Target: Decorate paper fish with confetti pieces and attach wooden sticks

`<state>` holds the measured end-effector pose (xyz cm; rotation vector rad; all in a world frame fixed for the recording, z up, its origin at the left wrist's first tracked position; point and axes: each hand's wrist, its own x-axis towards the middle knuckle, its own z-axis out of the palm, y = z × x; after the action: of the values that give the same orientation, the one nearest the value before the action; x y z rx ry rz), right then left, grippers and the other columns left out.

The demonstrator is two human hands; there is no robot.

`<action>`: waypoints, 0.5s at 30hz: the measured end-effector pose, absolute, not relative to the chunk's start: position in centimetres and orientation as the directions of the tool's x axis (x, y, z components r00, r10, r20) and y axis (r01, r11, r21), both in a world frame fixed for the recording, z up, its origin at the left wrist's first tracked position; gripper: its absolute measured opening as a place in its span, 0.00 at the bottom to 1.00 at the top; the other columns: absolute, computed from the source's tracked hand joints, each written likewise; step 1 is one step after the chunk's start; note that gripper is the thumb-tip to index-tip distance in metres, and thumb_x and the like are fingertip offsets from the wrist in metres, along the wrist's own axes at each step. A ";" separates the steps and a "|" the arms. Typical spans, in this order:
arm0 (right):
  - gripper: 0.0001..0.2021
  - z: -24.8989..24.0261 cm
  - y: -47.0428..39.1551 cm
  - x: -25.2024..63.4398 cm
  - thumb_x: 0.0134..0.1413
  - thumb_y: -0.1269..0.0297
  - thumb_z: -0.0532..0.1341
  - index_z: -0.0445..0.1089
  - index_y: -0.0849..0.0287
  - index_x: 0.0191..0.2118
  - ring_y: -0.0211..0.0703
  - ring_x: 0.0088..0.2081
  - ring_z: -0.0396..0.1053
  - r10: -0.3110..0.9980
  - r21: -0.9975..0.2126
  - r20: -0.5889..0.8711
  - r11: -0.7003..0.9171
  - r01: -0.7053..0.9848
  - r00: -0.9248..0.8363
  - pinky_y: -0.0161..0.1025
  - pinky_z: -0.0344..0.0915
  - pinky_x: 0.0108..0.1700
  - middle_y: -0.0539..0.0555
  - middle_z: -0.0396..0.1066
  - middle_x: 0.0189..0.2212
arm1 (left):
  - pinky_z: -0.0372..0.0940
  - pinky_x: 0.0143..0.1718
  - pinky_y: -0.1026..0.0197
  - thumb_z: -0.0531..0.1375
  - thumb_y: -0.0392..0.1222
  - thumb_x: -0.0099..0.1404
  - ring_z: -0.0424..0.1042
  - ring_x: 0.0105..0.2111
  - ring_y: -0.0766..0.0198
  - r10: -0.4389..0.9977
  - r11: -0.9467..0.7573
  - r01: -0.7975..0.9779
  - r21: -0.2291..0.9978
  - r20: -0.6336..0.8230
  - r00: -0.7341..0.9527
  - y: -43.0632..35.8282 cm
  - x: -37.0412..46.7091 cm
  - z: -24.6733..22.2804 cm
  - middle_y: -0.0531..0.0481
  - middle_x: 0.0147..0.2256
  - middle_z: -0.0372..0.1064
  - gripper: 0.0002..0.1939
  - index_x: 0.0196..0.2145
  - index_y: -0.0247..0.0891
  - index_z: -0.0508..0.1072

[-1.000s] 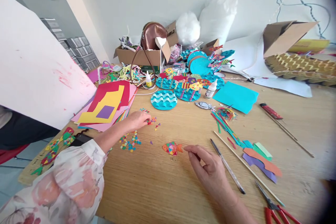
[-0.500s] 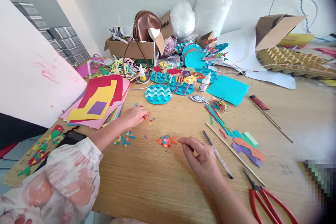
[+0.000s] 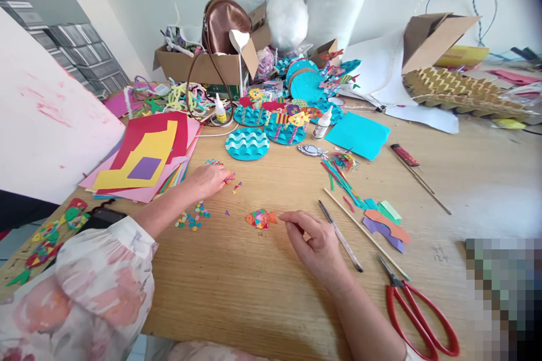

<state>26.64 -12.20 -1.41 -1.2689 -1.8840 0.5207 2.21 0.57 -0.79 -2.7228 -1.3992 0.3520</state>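
My left hand (image 3: 210,181) reaches to a small pile of paper triangles (image 3: 231,178), its fingertips bent down together on them; whether a piece is pinched is too small to tell. Close to my right hand (image 3: 311,240) lies an orange paper fish (image 3: 261,219) covered with coloured triangles. The right index finger and thumb curl toward each other beside the fish's tail, and any small piece between them cannot be made out. Round paper dots (image 3: 195,216) are scattered left of the fish. A pen (image 3: 341,236) rests just right of my right hand.
Red-handled scissors (image 3: 412,307) and a wooden stick (image 3: 366,234) lie at right. Coloured paper sheets (image 3: 127,149) are stacked at left. Glue bottles, including a white one (image 3: 322,124), stand behind a blue wavy disc (image 3: 247,144). A cardboard box (image 3: 182,66) is at the back.
The whole view has shifted, so things sit a little further left and higher. My left hand stays at the triangles and my right hand beside the fish's tail.
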 end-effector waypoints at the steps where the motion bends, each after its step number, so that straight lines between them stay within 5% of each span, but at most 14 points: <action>1: 0.10 -1.5 -12.2 26.7 0.54 0.73 0.51 0.70 0.59 0.33 0.34 0.25 0.67 0.906 -0.700 0.378 0.413 0.582 -0.189 0.30 0.60 0.28 0.50 0.71 0.24 | 0.62 0.33 0.60 0.50 0.33 0.61 0.70 0.36 0.57 0.805 -0.591 0.790 -0.162 -0.177 0.566 0.6 2.2 -0.8 0.44 0.35 0.69 0.09 0.34 0.34 0.70; 15: 0.10 -1.5 -12.2 26.7 0.53 0.74 0.52 0.70 0.60 0.34 0.34 0.26 0.67 0.911 -0.706 0.365 0.406 0.580 -0.194 0.29 0.60 0.29 0.51 0.72 0.26 | 0.59 0.30 0.62 0.48 0.32 0.61 0.69 0.33 0.59 0.842 -0.540 0.831 -0.133 -0.114 0.528 0.5 1.8 -0.7 0.45 0.33 0.70 0.10 0.31 0.35 0.69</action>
<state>26.72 -12.16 -1.52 -1.2759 -1.8887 0.5403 1.80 0.51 -0.72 -2.6913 -1.4752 0.2537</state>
